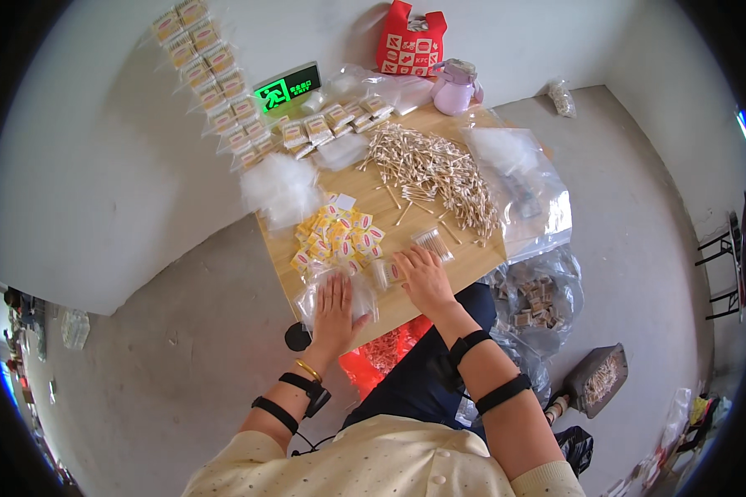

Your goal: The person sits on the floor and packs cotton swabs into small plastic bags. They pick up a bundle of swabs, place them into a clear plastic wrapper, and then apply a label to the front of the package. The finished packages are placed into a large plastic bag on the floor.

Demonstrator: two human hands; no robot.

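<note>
My left hand (336, 313) lies flat on a stack of transparent plastic bags (311, 296) at the table's near edge, fingers stretched out. Just to its right, my right hand (425, 280) rests on the table with its fingers apart. One small bundle of cotton swabs (432, 243) lies beyond its fingertips, and a small transparent pack (384, 274) is beside its fingers on the left; whether they touch is hard to tell. Yellow-and-white printed cards (340, 234) are heaped beyond my left hand. Farther back spreads a big pile of loose cotton swabs (435, 174).
Filled swab packs (317, 128) line the table's back edge near a green lit sign (287, 89). More packs hang on the wall (210, 74). A lilac jug (455, 87) and red bag (412, 41) stand behind. A grey bin (598, 381) is on the floor at right.
</note>
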